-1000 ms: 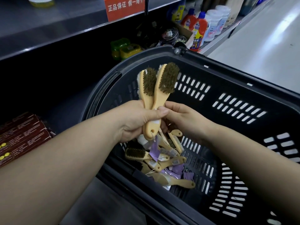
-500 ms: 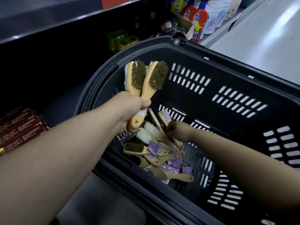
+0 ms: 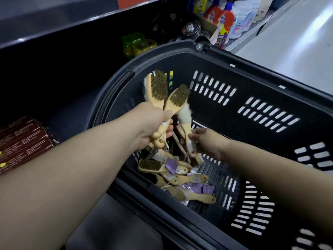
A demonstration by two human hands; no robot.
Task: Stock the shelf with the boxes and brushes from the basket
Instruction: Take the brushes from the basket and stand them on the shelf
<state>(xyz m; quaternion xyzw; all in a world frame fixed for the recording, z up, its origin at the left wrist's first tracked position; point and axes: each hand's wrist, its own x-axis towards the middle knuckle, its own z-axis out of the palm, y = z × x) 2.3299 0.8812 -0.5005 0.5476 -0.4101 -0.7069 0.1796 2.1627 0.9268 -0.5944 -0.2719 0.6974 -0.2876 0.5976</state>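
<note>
Wooden brushes (image 3: 160, 89) bunch in our gripping left hand (image 3: 153, 127) for one trip; our right hand (image 3: 205, 141) pinches a third brush (image 3: 185, 112).

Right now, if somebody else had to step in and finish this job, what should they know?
Left hand: grips two brushes by their handles, bristles up, above the basket.
Right hand: down in the basket, fingers pinching the handle of a fluffy brush.
Basket: a pile of tagged brushes lies on its floor; no boxes show in it.
Done: red boxes lie on the shelf at the left.
Left: no brush shows on the shelf yet. Put the held ones there, then the pile.
</note>
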